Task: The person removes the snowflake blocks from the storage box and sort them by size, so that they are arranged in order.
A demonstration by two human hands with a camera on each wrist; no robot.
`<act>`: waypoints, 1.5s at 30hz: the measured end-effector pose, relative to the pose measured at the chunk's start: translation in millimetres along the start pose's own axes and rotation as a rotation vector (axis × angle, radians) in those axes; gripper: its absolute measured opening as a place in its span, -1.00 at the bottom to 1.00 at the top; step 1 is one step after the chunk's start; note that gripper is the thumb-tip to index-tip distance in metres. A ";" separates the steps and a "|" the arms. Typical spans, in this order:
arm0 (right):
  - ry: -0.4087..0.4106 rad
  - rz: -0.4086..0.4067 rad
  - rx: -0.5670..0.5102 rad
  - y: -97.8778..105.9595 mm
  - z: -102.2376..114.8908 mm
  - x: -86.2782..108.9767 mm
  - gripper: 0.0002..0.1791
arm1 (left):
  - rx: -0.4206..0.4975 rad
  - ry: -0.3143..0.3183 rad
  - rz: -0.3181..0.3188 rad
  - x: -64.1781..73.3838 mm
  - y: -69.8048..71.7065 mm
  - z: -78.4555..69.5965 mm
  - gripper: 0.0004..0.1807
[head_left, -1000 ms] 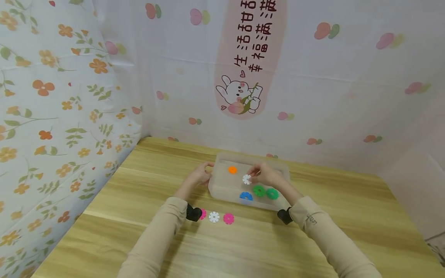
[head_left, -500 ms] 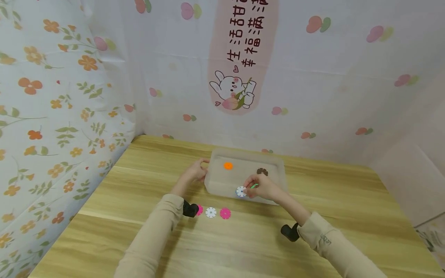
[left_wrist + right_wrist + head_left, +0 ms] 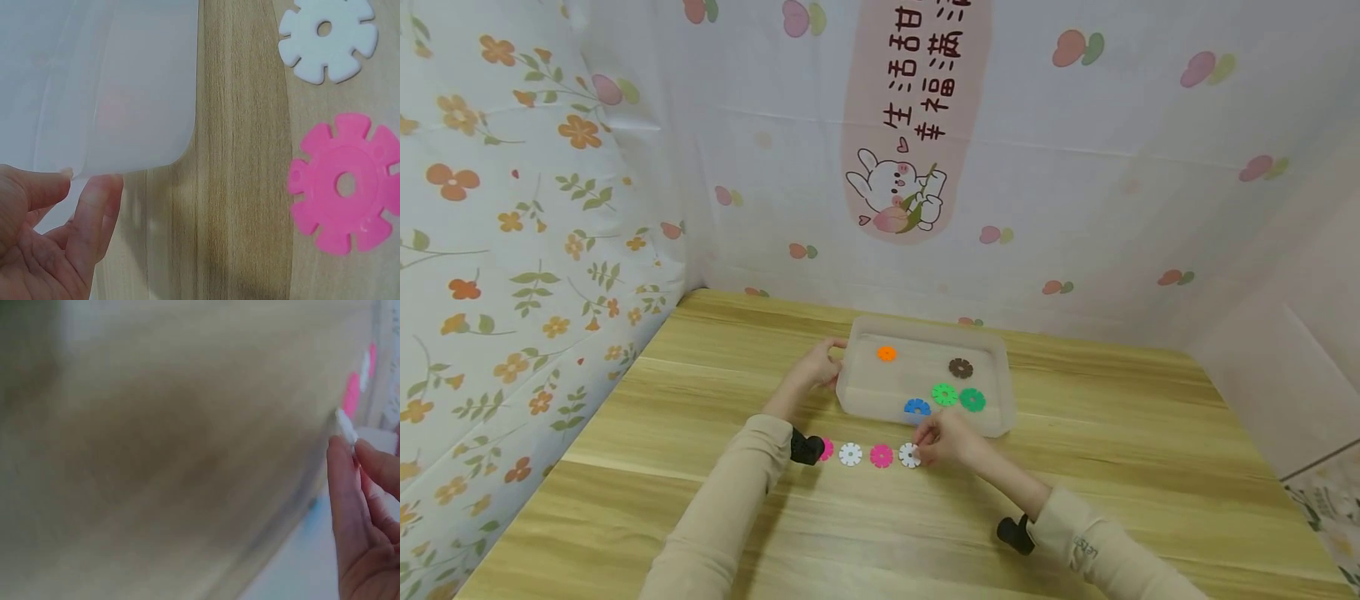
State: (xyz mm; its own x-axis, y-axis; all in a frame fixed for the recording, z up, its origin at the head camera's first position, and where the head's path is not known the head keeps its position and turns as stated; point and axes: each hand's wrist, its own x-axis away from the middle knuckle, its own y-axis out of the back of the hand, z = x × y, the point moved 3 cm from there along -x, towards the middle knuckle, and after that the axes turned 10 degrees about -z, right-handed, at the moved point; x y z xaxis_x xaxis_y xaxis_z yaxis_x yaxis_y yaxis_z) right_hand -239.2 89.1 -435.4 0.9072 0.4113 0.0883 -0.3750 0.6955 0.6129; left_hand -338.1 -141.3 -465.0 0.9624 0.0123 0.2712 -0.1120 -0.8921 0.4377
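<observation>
Between thumb and fingertips my right hand (image 3: pixel 947 437) pinches a white notched plastic disc (image 3: pixel 907 455), at the right end of a row on the wooden table. Left of it in the row lie a pink disc (image 3: pixel 882 456), a white disc (image 3: pixel 851 454) and another pink disc (image 3: pixel 827 450), partly hidden by the left wrist camera. My left hand (image 3: pixel 56 231) pinches the edge of a translucent plastic box (image 3: pixel 150 94) at its left end. Inside the box are an orange disc (image 3: pixel 887 353), a brown disc (image 3: pixel 961 367), two green discs (image 3: pixel 945 394) and a blue disc (image 3: pixel 917 407).
The box stands toward the back of the wooden table (image 3: pixel 880 533). Behind it hangs a printed cloth (image 3: pixel 760 167) with a rabbit picture, and a flowered cloth (image 3: pixel 535 275) borders the left side. Black wrist cameras sit on both forearms.
My right hand has carried the white disc out of the box, toward me, to the row's right end. My left hand stays at the box. The head view has shifted slightly.
</observation>
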 end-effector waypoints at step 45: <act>0.024 -0.042 0.267 40.3 30.5 -112.6 -0.65 | 0.102 0.027 -0.050 37.9 2.6 -22.4 -0.50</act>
State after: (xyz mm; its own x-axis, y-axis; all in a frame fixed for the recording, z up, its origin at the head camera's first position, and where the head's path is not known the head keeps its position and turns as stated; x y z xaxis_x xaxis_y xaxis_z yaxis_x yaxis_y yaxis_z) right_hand -350.6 52.9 -396.7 0.9150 0.4012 0.0421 -0.2708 0.5336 0.8012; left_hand -307.5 -133.1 -434.3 0.9589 0.0689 0.2752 -0.0369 -0.9315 0.3619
